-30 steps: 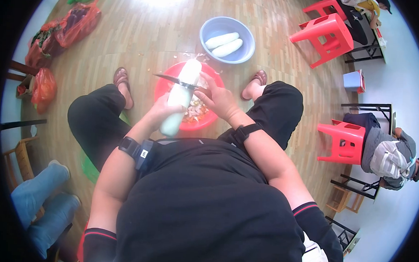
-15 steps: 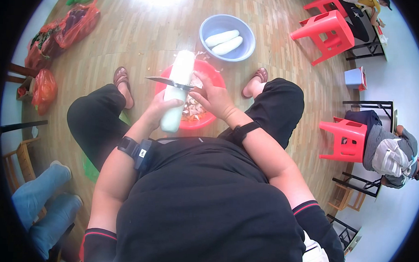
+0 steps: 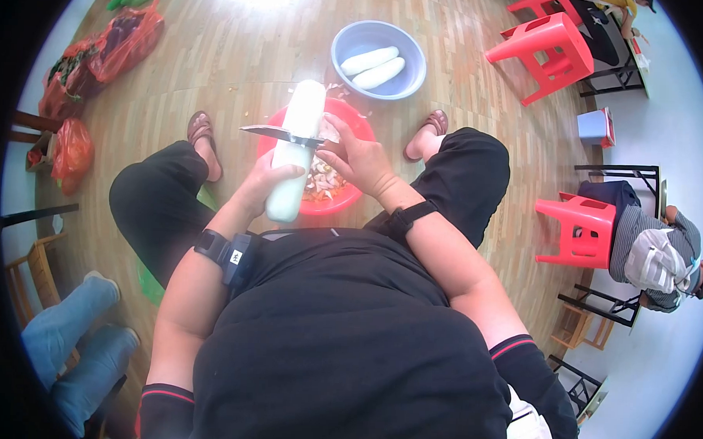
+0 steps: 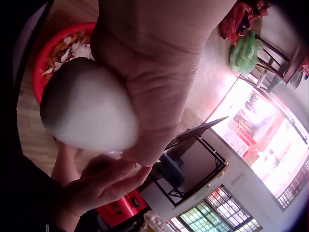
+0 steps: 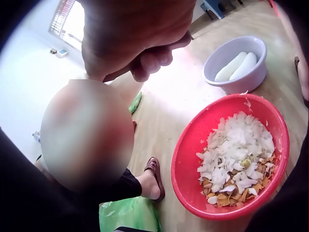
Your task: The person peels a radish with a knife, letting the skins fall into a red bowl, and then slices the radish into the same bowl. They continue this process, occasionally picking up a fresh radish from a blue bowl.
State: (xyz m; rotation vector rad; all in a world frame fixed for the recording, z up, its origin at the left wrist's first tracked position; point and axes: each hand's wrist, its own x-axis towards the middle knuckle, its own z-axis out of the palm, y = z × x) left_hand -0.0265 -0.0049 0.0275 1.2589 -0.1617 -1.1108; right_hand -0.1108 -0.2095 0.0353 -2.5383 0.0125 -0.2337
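Observation:
A long peeled daikon radish (image 3: 306,109), white with a pale green near end, is held up lengthwise above a red basin (image 3: 364,127). My left hand (image 3: 261,184) grips it near the green end, thumb across its top. The fingers of my right hand (image 3: 360,164) curl round the handle of a knife (image 3: 265,130), whose blade lies crosswise over the middle of the daikon. Seen from the left wrist, the blunt end of the daikon (image 4: 91,111) fills the near view and hides the blade. White and orange peelings (image 5: 239,150) lie heaped in the basin.
Beyond the red basin stands a blue-grey basin (image 3: 416,81) holding two white daikons (image 3: 378,72). Peel scraps lie on the floor. Sandalled feet (image 3: 202,129) flank the red basin. Red stools (image 3: 574,231) and seated people are to the right, plastic bags (image 3: 129,45) to the left.
The daikon's far end has swung leftward and away, so it stands straighter in the head view. The knife and right hand have shifted slightly left with it. Both grips are kept.

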